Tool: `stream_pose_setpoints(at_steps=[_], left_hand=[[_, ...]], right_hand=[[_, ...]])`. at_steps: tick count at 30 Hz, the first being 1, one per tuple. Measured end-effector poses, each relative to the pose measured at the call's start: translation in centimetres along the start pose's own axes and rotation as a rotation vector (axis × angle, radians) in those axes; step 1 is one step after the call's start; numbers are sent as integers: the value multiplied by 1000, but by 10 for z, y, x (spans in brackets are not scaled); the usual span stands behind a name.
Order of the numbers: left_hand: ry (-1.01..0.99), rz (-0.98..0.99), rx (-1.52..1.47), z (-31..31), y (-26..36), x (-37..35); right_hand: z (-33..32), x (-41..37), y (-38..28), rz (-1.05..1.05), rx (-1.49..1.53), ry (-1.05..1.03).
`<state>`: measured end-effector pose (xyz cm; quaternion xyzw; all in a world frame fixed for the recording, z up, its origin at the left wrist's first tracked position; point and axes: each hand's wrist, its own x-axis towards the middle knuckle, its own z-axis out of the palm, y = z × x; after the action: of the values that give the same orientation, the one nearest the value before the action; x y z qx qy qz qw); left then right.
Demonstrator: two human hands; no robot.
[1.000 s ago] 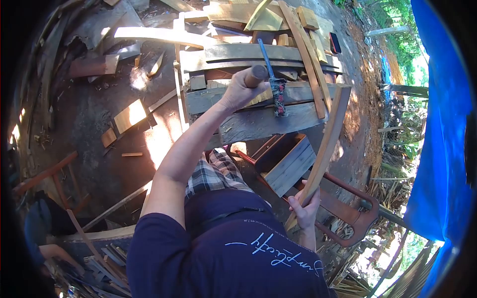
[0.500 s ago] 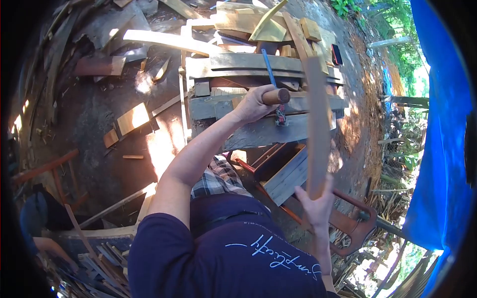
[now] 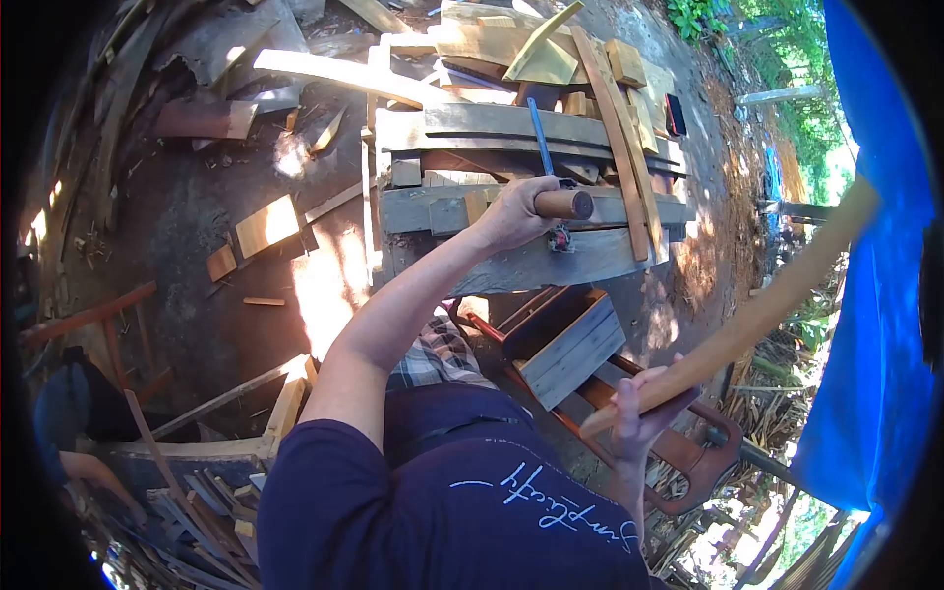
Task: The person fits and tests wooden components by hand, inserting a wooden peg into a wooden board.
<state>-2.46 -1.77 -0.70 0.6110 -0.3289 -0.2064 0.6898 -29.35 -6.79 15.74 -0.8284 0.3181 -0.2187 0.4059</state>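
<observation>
My left hand (image 3: 519,211) is closed around a round wooden handle (image 3: 565,205) above the workbench (image 3: 511,264). Beside the handle, a blue metal bar (image 3: 539,133) runs across the bench boards, with a small red part (image 3: 560,239) near its lower end. My right hand (image 3: 637,405) grips the near end of a long curved wooden strip (image 3: 757,334), which slants up to the right toward the blue tarp. A narrow brown strip (image 3: 612,138) lies across the boards on the bench.
Below the bench stands a red-brown wooden frame (image 3: 703,452) with a grey board (image 3: 573,352) on it. A phone (image 3: 676,114) lies at the bench's right. Blue tarp (image 3: 855,344) hangs at right. Another person's arm (image 3: 103,482) shows at lower left, near stacked wood strips (image 3: 211,511).
The curved strip in my right hand has swung from nearly upright in view to a slant toward the right, uncovering the brown strip on the bench. My left hand still holds the handle.
</observation>
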Motion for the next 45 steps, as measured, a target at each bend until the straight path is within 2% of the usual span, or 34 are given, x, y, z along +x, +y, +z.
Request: stream_pose_setpoints(at_steps=[1, 2, 3, 5, 7, 9, 11, 13, 17, 19, 21, 23, 24, 28, 30, 33, 38, 45], left_hand=[[-2, 4, 0, 1, 1, 1], [-17, -17, -12, 0, 1, 1], [-29, -38, -23, 0, 1, 1], [12, 12, -23, 5, -9, -1], [66, 39, -20, 7, -10, -9], [77, 244, 240, 17, -8, -14], [45, 305, 278, 32, -16, -23], [-149, 342, 375, 37, -12, -32], [-120, 249, 317, 31, -13, -27], [-59, 292, 321, 23, -14, -16], [-34, 95, 8, 7, -6, -5], [38, 37, -177, -7, -2, 7], [107, 95, -167, -15, 1, 11], [131, -47, -161, -38, -5, 21], [201, -131, -264, -43, 0, 21], [219, -125, -270, -46, -2, 21], [158, -145, -210, -43, -5, 18], [114, -53, -102, -38, -6, 19]], right_hand=[[3, 0, 9, -206, 1, 61], [-5, 0, 28, -253, -415, -85], [-3, -1, 34, -259, -413, -86], [5, -3, 39, 50, -272, -342], [3, -3, 43, -17, -283, -354], [4, -6, 38, 377, 34, -324], [11, -9, 34, 410, 136, -289], [13, -12, 34, 447, 237, -254], [6, -15, 37, 408, 191, -228], [4, -17, 34, 399, 161, -222], [4, -15, 31, 428, 176, -222], [4, -16, 33, 427, 174, -238], [4, -16, 34, 424, 172, -261], [6, -13, 31, 412, 164, -261], [7, -11, 30, 413, 156, -280], [8, -10, 33, 423, 147, -306], [9, -8, 41, 376, 131, -314], [10, -9, 42, 333, 125, -311]])
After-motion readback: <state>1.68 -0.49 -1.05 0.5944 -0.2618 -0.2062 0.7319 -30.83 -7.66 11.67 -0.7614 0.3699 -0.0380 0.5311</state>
